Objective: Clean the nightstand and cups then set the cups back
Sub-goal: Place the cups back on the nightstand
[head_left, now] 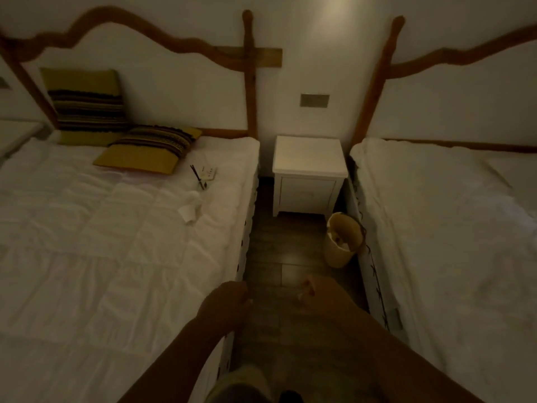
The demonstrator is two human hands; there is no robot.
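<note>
While your left hand (229,298) hangs loosely curled and empty and your right hand (308,292) blurs beyond telling its grip, the white square-topped nightstand (309,158) stands well ahead of both, pale cups (187,213) lying forward-left on the bed (101,242).

The light is dim and yellowish, with a soft glow high on the plain white wall (334,16) and a faint sheen on the dark wooden floor (290,261). The wide lens bends the edges. The left hand (229,298) and right hand (308,292) are blurred.
</note>
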